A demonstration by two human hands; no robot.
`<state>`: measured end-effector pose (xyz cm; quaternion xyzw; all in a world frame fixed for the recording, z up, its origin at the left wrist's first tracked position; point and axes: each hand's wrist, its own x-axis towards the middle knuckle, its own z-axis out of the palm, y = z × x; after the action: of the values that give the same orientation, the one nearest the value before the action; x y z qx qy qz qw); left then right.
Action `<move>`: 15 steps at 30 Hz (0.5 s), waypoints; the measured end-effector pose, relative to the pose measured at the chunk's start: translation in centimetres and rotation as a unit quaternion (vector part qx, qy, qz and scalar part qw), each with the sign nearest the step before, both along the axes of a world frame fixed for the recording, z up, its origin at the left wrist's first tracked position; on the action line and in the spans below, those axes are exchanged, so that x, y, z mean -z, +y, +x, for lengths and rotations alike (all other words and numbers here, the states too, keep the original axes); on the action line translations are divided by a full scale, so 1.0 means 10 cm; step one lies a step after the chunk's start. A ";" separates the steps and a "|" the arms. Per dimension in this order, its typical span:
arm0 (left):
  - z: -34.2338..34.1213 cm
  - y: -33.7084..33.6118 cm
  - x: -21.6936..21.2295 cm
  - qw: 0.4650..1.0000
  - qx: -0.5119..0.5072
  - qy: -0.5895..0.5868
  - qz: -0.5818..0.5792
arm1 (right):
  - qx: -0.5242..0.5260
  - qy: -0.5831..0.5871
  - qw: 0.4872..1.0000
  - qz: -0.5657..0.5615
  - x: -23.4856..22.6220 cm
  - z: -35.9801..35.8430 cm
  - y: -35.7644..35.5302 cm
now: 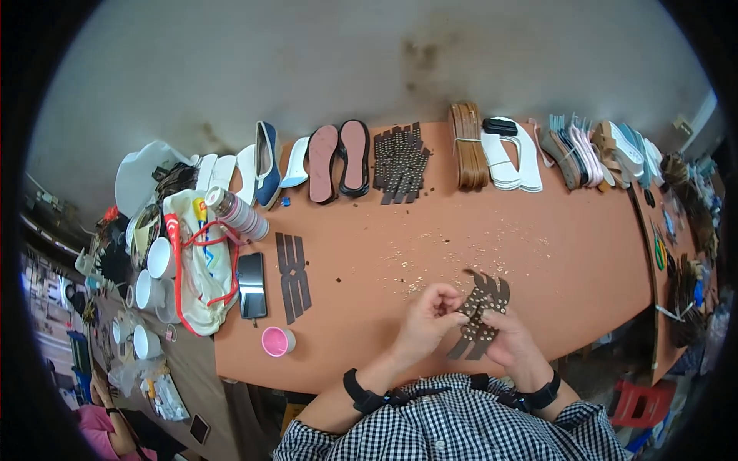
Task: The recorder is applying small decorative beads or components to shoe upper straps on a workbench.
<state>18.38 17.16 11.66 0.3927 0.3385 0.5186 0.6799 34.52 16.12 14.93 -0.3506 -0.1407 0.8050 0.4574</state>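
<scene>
My right hand [509,335] grips a dark brown slotted shoe upper [480,303] set with small gold studs, its thumb lying on top. The upper is raised above the table, its cut strips fanning out at both ends. At its left edge is my left hand [430,323], fingers curled and thumb tip meeting the upper. Whatever the left fingertips pinch is too small to make out. Loose gold studs [492,250] are scattered beyond my hands. To the left lies a plain brown upper piece [293,278], flat and without studs. A pile of studded uppers [401,163] lies farther back.
Left of my hands are a pink-filled cup [278,341], a phone [252,286], a striped bottle [238,215] and a white bag [204,261]. Along the wall stand pink-lined soles [323,164], a blue shoe [267,165], brown strips [467,147] and white insoles [529,157]. Another person [108,430] sits lower left.
</scene>
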 end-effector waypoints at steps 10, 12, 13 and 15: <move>-0.52 0.19 0.78 0.950 -0.025 0.303 -0.073 | 0.161 -0.091 0.983 -0.003 0.10 0.36 0.18; -0.81 0.21 0.96 0.921 -0.110 0.360 -0.101 | 0.175 -0.086 0.981 -0.011 0.10 0.48 0.18; -0.93 0.19 1.09 0.909 -0.150 0.375 -0.106 | 0.187 -0.080 0.979 -0.013 0.11 0.52 0.17; -1.02 0.17 1.16 0.913 -0.155 0.355 -0.124 | 0.183 -0.069 0.980 -0.025 0.16 0.60 0.16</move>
<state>8.15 18.85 0.04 0.4066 0.6757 0.3976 0.4690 40.48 17.72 13.31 -0.4364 -0.0851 0.6850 0.5771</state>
